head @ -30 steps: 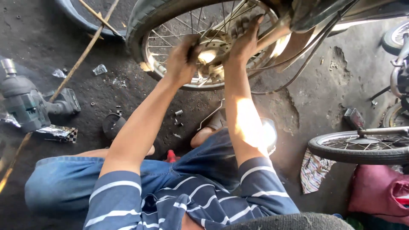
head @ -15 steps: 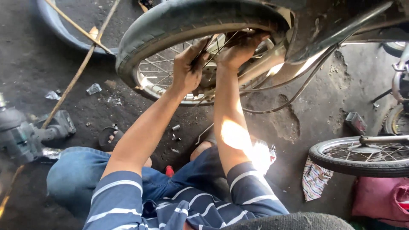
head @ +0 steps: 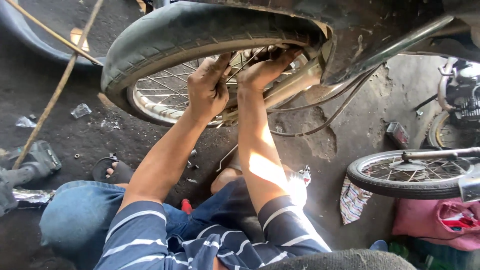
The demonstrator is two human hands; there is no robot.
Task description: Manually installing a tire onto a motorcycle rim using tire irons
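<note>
A motorcycle wheel with a black tyre and wire spokes hangs in front of me, partly under a dark mudguard. My left hand reaches in among the spokes near the hub, fingers curled around a part I cannot make out. My right hand is beside it, pressed up at the hub area under the tyre; its fingertips are hidden. Both forearms are stretched out from my striped shirt. A chrome fork leg and cables run right of my hands.
A power tool lies on the dirty floor at left, with long sticks above it. A loose spoked wheel lies at right, beside a striped rag and a pink bag. Small parts are scattered by my sandalled foot.
My view has tilted so the tyre now covers the hub. Both hands have stayed at the hub, shifting slightly deeper among the spokes.
</note>
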